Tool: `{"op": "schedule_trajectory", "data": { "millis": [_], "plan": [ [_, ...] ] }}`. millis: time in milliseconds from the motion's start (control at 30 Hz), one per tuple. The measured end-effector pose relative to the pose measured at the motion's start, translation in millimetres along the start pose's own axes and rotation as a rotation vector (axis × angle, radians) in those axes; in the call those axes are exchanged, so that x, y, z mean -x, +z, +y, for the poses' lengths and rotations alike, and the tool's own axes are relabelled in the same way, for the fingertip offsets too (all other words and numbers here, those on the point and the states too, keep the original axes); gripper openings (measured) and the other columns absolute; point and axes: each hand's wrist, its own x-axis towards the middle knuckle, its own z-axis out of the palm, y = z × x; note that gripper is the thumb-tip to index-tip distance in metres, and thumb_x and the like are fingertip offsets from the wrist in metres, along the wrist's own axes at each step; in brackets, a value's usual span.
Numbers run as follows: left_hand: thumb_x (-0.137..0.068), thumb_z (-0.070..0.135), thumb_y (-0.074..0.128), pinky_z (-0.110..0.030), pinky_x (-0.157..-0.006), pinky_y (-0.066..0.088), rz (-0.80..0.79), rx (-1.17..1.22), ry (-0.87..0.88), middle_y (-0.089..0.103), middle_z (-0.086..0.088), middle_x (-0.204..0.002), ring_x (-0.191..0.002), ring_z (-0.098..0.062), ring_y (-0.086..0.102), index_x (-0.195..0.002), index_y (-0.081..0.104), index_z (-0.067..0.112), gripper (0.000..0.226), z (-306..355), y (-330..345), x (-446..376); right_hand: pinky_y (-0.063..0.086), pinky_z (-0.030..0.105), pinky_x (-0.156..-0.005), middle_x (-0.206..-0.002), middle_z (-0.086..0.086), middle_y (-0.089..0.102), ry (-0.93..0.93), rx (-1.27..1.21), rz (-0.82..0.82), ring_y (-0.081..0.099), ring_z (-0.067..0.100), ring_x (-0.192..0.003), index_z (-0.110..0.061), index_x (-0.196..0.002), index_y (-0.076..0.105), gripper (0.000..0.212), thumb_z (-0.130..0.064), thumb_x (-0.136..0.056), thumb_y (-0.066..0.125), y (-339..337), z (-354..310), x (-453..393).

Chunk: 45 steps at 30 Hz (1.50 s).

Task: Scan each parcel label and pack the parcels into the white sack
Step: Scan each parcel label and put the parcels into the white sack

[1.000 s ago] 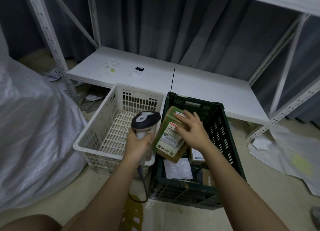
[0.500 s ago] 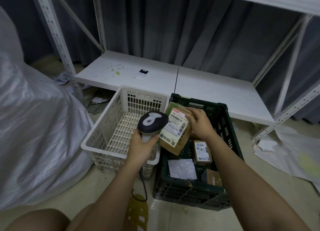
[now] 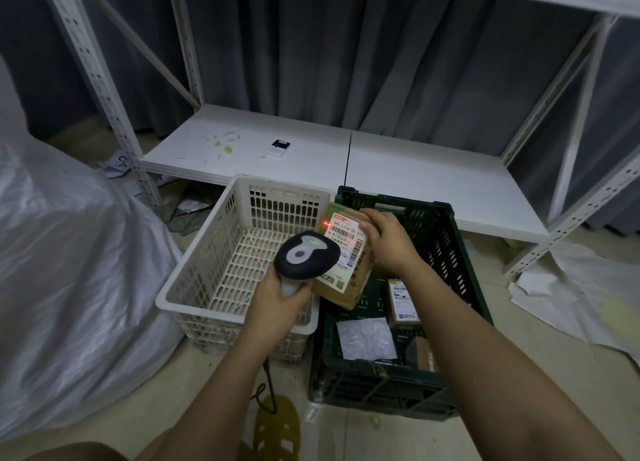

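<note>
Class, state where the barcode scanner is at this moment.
In the head view, the scanner is left of centre, gripped in the left hand above the white basket's right edge, pointing at the parcel held by the right hand.

A single head-worn view looks forward and down, close over both forearms, toward the low shelf [image 3: 398,170].

The floor [image 3: 104,422] carries a white basket [image 3: 194,287], a green crate [image 3: 381,391] and the white sack [image 3: 69,270].
</note>
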Motion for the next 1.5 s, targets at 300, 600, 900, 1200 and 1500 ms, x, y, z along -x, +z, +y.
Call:
{"op": "schedule_trajectory", "data": {
  "millis": [300, 600, 900, 1200, 1500],
  "plan": [
    [-0.085, 0.019, 0.069, -0.027, -0.087, 0.043, 0.015, 0.004, 0.005, 0.059, 0.008, -0.114, -0.106, -0.009, 0.056, -0.127, 0.049, 0.024, 0.046, -4, 2, -1, 0.048, 0.035, -0.094, -0.138, 0.003, 0.044, 0.001, 0.041, 0.015, 0.049, 0.018, -0.119, -0.025, -0.144, 0.042, 0.044, -0.036, -0.101, 0.045, 3, 6, -2],
    [-0.087, 0.012, 0.066, -0.028, -0.088, 0.046, 0.126, 0.123, 0.012, 0.061, 0.001, -0.118, -0.108, -0.014, 0.058, -0.129, 0.049, 0.024, 0.046, 6, -4, 0, 0.049, 0.014, -0.063, -0.133, 0.003, 0.049, 0.039, -0.185, 0.073, 0.059, 0.018, -0.108, -0.020, -0.134, 0.050, 0.049, -0.015, -0.089, 0.067, 7, 2, 19],
    [-0.086, 0.013, 0.067, -0.027, -0.090, 0.042, 0.393, 0.116, 0.192, 0.057, 0.006, -0.120, -0.111, -0.009, 0.053, -0.127, 0.048, 0.023, 0.046, 87, -103, 36, 0.060, 0.038, -0.080, -0.127, 0.003, 0.055, -0.180, -0.554, 0.101, 0.062, 0.017, -0.108, -0.027, -0.128, 0.053, 0.043, -0.018, -0.088, 0.068, 1, -128, 57],
    [-0.082, 0.016, 0.071, -0.035, -0.091, 0.049, 0.789, 0.085, 0.395, 0.061, 0.007, -0.117, -0.107, -0.014, 0.059, -0.120, 0.050, 0.030, 0.046, 172, -273, 149, 0.055, 0.040, -0.092, -0.128, 0.002, 0.058, -0.540, -0.872, 0.067, 0.062, 0.013, -0.112, -0.032, -0.123, 0.054, 0.042, -0.016, -0.087, 0.070, 16, -353, 132],
    [-0.085, 0.015, 0.067, -0.029, -0.082, 0.042, 1.034, 0.024, 0.348, 0.058, 0.007, -0.108, -0.103, -0.015, 0.056, -0.127, 0.048, 0.022, 0.047, 183, -420, 231, 0.046, 0.015, -0.096, -0.131, 0.001, 0.054, -0.847, -0.895, 0.082, 0.054, 0.007, -0.117, -0.022, -0.128, 0.053, 0.043, -0.018, -0.089, 0.068, 72, -543, 177]
  ]
}}
